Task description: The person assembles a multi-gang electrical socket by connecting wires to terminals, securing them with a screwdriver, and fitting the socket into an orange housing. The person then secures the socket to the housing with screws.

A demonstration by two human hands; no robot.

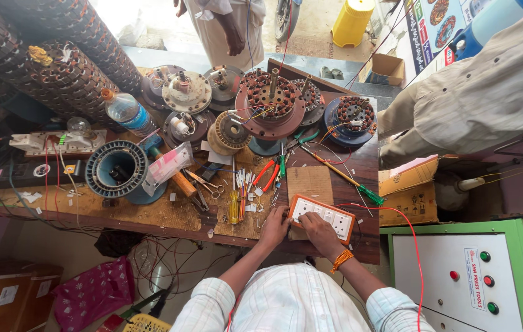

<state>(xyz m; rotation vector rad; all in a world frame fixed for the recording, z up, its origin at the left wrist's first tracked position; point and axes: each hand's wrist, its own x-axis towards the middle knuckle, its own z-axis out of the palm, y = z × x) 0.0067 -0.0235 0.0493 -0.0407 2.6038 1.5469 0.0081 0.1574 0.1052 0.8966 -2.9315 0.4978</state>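
Note:
An orange-framed white switchboard [329, 215] lies on the near edge of the wooden workbench [144, 215]. My left hand [275, 225] grips its left end. My right hand [318, 232] rests on its front edge with fingers curled over it, an orange thread band on that wrist. A red wire [396, 215] loops from the board's right end down past the bench.
Several fan stators and motor housings [270, 101] crowd the back of the bench, with a plastic bottle [127, 114], pliers, scissors and a long screwdriver [341, 175]. A green control cabinet [476, 276] stands at right. Two other people stand at the far side and right.

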